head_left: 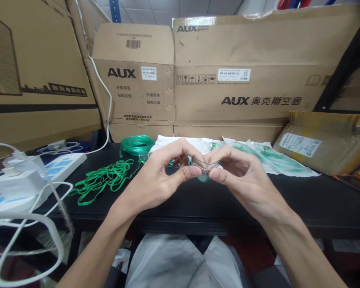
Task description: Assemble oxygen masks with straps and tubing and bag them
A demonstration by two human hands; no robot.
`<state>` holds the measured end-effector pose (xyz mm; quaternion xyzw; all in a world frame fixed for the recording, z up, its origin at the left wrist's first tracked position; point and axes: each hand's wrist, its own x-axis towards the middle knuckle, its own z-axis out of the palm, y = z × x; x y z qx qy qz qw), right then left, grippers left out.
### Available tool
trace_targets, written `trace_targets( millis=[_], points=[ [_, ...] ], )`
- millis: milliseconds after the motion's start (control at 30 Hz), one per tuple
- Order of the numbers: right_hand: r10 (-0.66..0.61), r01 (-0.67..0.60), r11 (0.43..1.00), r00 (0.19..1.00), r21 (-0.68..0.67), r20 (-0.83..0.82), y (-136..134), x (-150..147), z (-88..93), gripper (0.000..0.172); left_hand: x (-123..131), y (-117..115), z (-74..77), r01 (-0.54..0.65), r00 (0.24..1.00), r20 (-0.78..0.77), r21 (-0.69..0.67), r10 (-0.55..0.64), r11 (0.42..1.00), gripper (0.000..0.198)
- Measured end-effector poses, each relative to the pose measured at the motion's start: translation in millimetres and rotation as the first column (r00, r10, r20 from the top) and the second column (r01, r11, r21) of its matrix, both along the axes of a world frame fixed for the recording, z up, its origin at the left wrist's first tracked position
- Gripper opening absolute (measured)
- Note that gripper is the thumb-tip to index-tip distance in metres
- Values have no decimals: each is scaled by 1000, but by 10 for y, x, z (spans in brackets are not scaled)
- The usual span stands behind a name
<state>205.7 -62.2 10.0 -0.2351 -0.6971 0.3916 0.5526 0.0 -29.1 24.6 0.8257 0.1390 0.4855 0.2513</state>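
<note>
Both my hands are raised over the black table (318, 196), fingertips meeting. My left hand (162, 172) and my right hand (240, 172) pinch a small clear plastic piece (204, 164) between thumbs and forefingers; a bit of green shows beneath it. What the piece is I cannot make out fully. Behind my hands lie white plastic packets (258, 156) holding green tubing. A coil of green tubing (137, 145) lies at the back, left of my hands. A loose heap of green rubber bands (103, 178) lies on the table to the left.
Large AUX cardboard boxes (228, 80) wall off the table's back. A brown padded parcel (321, 142) leans at the right. At left sit a white power strip (60, 166), chargers and white cables (27, 224). A grey bag (174, 260) hangs below the table's front edge.
</note>
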Motion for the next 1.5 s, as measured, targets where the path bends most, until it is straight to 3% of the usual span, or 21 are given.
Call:
trace_targets(
  millis=[433, 567, 1033, 1167, 1300, 1500],
  points=[
    [-135, 129, 989, 988, 76, 71, 14, -14, 15, 5, 13, 93, -77, 9, 1000, -18, -64, -11, 998, 12],
    [-116, 109, 991, 989, 77, 90, 31, -2, 12, 5, 51, 117, -103, 53, 998, -20, -94, -55, 994, 11],
    [19, -19, 999, 1000, -35, 3, 156, 0, -101, 5, 44, 74, -85, 37, 994, -98, -155, -52, 987, 19],
    [5, -5, 999, 1000, -42, -10, 223, 10, -139, 7, 75, 104, -109, -6, 991, -132, -185, -19, 983, 16],
    [37, -38, 998, 999, -51, -7, 311, 62, -221, 6, 91, 106, -122, -107, 974, -211, -117, 80, 987, 6],
    [-56, 91, 988, 963, -124, 264, 436, 143, -339, 6, -11, 188, -184, -233, 915, -336, 17, 225, 972, 7]
  ],
)
